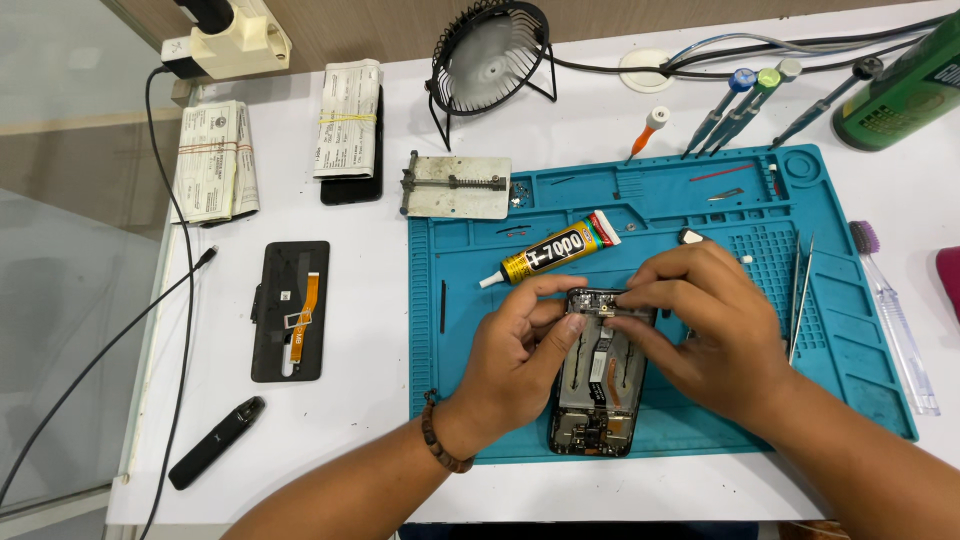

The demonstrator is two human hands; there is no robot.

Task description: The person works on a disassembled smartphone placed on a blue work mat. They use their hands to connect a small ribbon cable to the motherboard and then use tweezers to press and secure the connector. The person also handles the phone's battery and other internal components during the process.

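A teal rubber work mat (pixel 850 350) with moulded square compartments lies on the white table top (pixel 350 400). On the mat, a yellow-and-black glue tube (pixel 550 252) has a white nozzle and red cap, beside an opened black phone (pixel 598 385) showing silver plates and an orange ribbon. The slim screwdrivers (pixel 745 105) have blue, green and grey caps, and a brown bead bracelet (pixel 437 435) circles one wrist.

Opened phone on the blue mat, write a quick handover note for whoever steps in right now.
Left hand: steadies the opened phone at its upper left edge.
Right hand: fingers pinch at the phone's top end; what they grip is too small to tell.
Phone lies on the blue mat, back off, insides exposed.
Glue tube lies capped above it; tweezers to the right.
Back cover rests on the table, left of the mat, not refitted.
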